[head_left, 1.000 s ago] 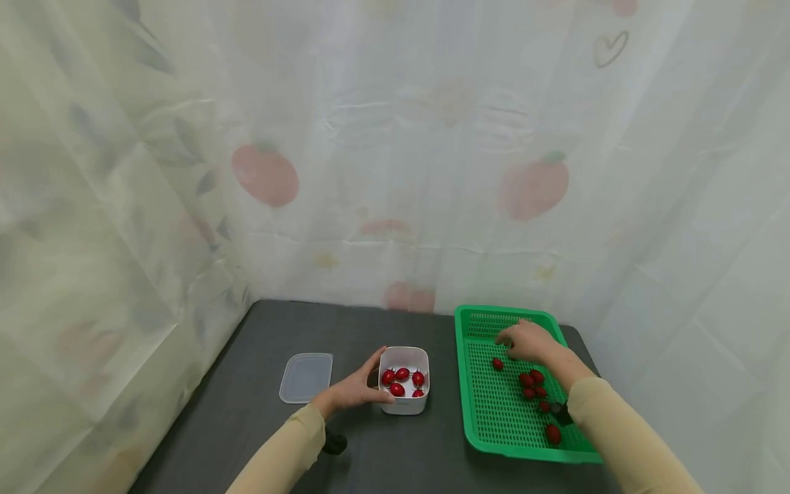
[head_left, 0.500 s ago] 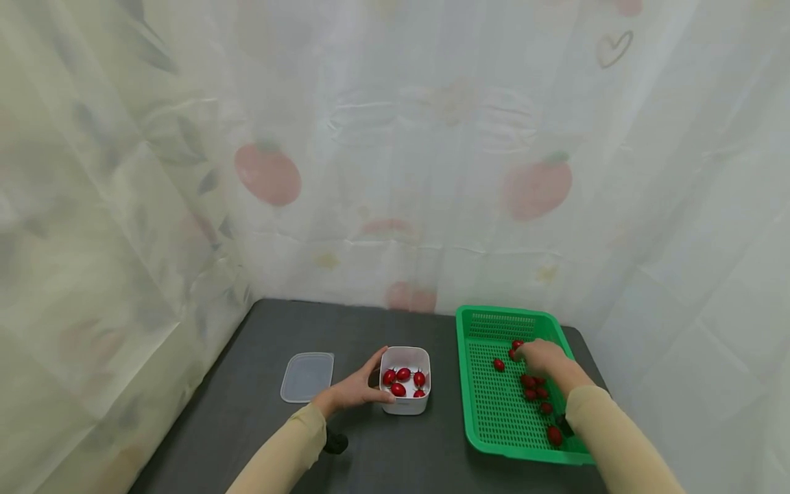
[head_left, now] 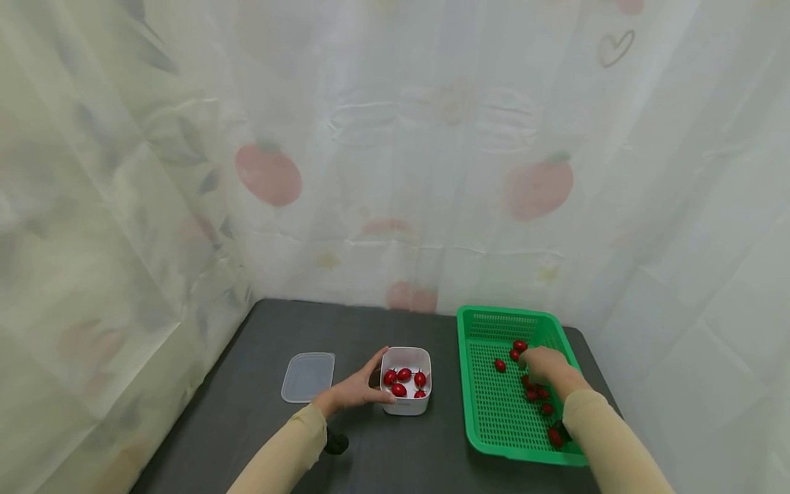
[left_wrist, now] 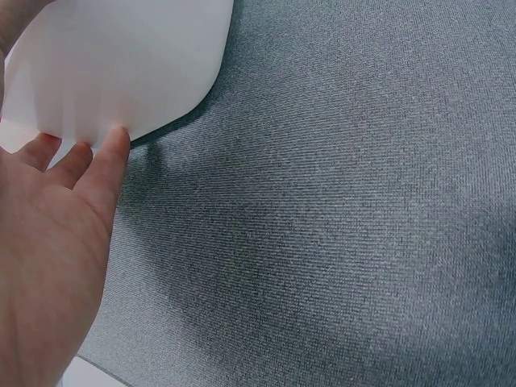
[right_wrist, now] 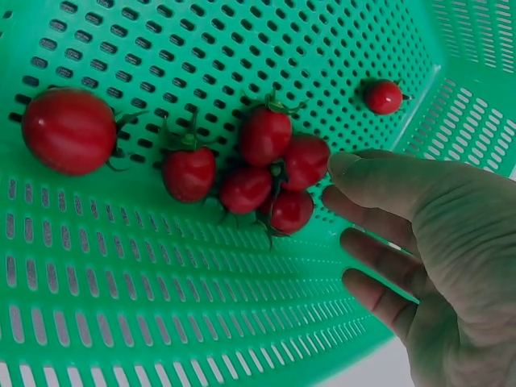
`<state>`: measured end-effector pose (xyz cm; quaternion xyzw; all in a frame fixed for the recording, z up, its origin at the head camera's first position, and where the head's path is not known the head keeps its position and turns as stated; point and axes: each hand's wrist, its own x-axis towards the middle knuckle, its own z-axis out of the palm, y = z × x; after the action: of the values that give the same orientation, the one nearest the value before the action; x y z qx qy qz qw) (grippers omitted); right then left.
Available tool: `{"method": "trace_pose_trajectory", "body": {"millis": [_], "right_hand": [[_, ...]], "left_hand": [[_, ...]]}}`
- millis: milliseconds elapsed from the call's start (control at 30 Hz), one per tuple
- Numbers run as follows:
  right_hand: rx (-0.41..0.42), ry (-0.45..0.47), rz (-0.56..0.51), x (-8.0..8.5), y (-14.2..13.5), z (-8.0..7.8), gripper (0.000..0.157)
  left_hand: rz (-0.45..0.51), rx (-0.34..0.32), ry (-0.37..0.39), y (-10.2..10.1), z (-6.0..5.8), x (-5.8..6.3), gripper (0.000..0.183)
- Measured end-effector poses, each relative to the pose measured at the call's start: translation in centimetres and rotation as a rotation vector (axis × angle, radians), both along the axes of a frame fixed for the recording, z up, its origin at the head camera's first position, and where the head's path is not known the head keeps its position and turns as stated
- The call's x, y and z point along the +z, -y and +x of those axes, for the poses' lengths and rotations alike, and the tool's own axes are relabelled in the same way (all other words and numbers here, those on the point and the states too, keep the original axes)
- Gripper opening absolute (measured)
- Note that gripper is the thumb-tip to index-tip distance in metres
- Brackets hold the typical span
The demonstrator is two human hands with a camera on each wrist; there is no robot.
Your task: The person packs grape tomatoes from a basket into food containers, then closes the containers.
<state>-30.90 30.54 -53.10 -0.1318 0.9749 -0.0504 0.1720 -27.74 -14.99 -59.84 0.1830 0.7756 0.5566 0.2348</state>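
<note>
My left hand (head_left: 353,390) grips a small white plastic container (head_left: 407,407) by its left side, thumb at the near corner and fingers at the far one. Several cherry tomatoes (head_left: 399,390) lie inside it. In the left wrist view, fingertips press along the white container wall (left_wrist: 137,64). Over the green basket (head_left: 467,405), my right hand (head_left: 548,367) reaches down with parted, loosely bent fingers. Its thumb tip is right at a bunched cherry tomato (right_wrist: 306,164) in the right wrist view. Nothing shows between thumb and fingers.
A translucent lid (head_left: 308,377) lies left of the container on the dark table (head_left: 370,460). More cherry tomatoes are spread over the basket floor, including a larger one (right_wrist: 71,131) at the near end. Patterned curtains (head_left: 395,171) close off the back and sides.
My right hand has come from the basket's far end toward the near side, over the bunched tomatoes, uncovering two tomatoes farther back. The left hand keeps its hold on the container.
</note>
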Motion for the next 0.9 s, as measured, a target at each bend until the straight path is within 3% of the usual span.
{"method": "trace_pose_trajectory", "body": {"millis": [400, 667, 900], "right_hand": [[0.04, -0.033, 0.067, -0.4, 0.3, 0.6, 0.026], [0.056, -0.064, 0.054, -0.6, 0.6, 0.9, 0.022], [0.041, -0.039, 0.045, -1.4, 0.5, 0.7, 0.023]], "left_hand": [[-0.015, 0.01, 0.0, 0.0, 0.0, -0.4, 0.115], [0.001, 0.003, -0.008, -0.1, 0.1, -0.4, 0.113], [0.012, 0.0, -0.009, 0.0, 0.1, -0.4, 0.111]]}}
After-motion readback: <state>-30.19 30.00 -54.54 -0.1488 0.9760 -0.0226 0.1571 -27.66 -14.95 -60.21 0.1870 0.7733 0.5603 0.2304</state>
